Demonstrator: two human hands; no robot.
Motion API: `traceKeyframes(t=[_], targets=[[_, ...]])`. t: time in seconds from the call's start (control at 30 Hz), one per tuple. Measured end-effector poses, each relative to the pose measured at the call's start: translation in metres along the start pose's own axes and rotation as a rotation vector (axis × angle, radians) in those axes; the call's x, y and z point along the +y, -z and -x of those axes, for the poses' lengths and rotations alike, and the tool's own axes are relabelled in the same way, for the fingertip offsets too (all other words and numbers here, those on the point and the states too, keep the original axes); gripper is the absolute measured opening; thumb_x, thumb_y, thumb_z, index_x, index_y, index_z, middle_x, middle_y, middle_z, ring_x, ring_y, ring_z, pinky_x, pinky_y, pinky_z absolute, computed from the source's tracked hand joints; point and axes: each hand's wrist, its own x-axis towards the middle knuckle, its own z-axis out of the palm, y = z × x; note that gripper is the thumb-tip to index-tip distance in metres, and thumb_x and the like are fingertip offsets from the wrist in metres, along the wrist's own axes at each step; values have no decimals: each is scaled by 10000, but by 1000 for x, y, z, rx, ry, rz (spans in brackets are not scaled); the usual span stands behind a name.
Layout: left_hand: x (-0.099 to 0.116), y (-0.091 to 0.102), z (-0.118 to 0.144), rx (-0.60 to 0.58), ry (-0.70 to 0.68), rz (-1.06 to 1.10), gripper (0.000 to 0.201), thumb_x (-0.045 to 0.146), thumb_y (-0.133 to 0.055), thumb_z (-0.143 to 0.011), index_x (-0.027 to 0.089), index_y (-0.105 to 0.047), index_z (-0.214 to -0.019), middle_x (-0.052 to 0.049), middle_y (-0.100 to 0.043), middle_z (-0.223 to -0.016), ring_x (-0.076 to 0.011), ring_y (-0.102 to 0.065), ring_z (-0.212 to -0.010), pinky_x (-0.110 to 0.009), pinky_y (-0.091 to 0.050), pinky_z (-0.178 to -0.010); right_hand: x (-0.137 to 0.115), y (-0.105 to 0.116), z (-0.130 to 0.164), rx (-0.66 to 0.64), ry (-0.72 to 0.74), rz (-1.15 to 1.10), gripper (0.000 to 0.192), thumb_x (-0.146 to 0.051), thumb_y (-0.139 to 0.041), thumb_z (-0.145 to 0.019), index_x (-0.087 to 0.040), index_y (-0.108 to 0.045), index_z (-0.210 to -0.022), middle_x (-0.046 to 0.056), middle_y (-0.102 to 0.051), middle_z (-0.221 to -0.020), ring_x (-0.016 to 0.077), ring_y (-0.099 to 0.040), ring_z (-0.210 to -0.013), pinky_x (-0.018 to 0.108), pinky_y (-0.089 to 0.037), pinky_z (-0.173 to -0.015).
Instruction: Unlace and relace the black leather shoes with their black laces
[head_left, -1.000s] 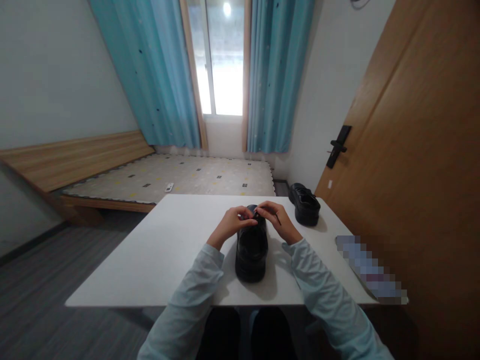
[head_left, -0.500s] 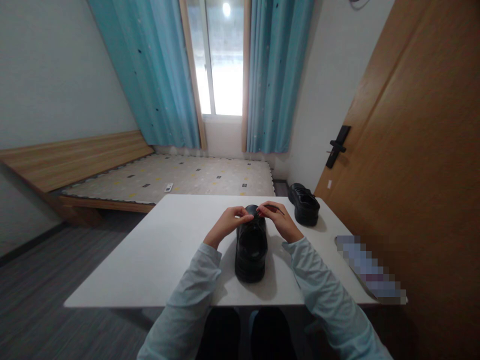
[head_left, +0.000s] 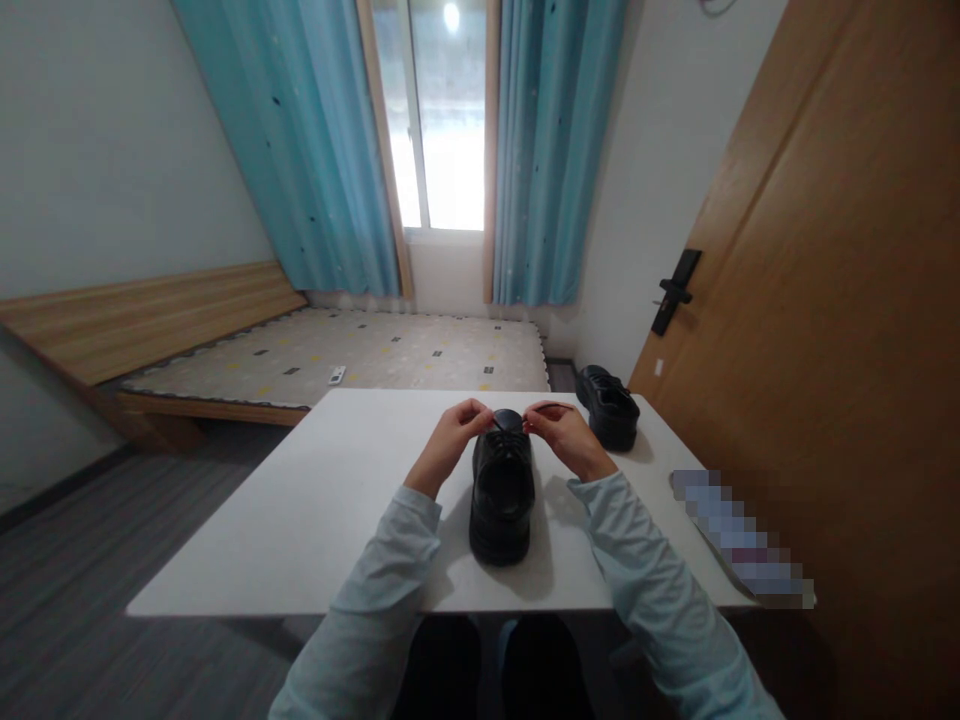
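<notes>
Count: two black shoes, two hands, one white table (head_left: 300,520).

Shoe one (head_left: 502,490) stands upright near the middle of the table's near edge, heel toward the person, toe pointing to the far edge.

Left hand (head_left: 454,440) sits at the shoe's far left, fingers pinched closed on a thin black lace (head_left: 497,424). Right hand (head_left: 566,435) sits at the far right, fingers curled and pinched on the other lace end; the lace itself is hard to make out there.

Second shoe (head_left: 609,408) rests at the far right corner, untouched, well apart from the hands.

Versus half a second ago: both hands have drawn slightly apart and moved a little farther along the shoe. Both shoes are unmoved.
</notes>
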Motion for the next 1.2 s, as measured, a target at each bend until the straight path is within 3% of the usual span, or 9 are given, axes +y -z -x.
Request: traceKeyframes(t=[0.2,0.4,0.67,1.0,1.2], targets=[[3,-10,4,-28,-47,261,325,433,-634,-771,170,-446,-740,-27,-663,-769,-147,-631,-776,-327,-478,-807,-9,-4,5,-154,-35,-78,348,-447,-797,-588,-157,-633,-690,26,-693,-730,152,-655,-741,316,-523,-794],[8,-12,6,-9,48,369,400,466,-674,-723,192,-386,-773,14,-619,-783,-98,-596,-668,-236,-474,-637,-9,-3,8,-259,-48,-102,338,-461,-735,-690,-173,-574,-765,32,-698,-766,159,-671,-776,328,-518,-815],[0,-1,1,-30,117,231,382,490,-643,-731,195,-404,-778,64,-489,-603,-44,-440,-494,-137,-276,-440,-10,11,5,-315,-121,-63,350,-471,-709,-718,-163,-542,-730,-2,-635,-671,136,-650,-674,299,-514,-719],[2,16,5,-113,233,-52,312,457,-594,-750,183,-445,-767,55,-475,-610,-43,-435,-494,-143,-274,-464,-5,22,2,-295,-235,-43,343,-430,-733,-706,-151,-535,-680,-20,-601,-605,101,-605,-560,228,-459,-564],[3,20,5,-133,272,-96,356,504,-600,-732,180,-456,-745,52,-478,-591,-51,-441,-495,-143,-242,-450,-2,25,1,-330,-303,-21,344,-432,-727,-705,-146,-540,-667,15,-640,-567,92,-562,-490,193,-373,-457]])
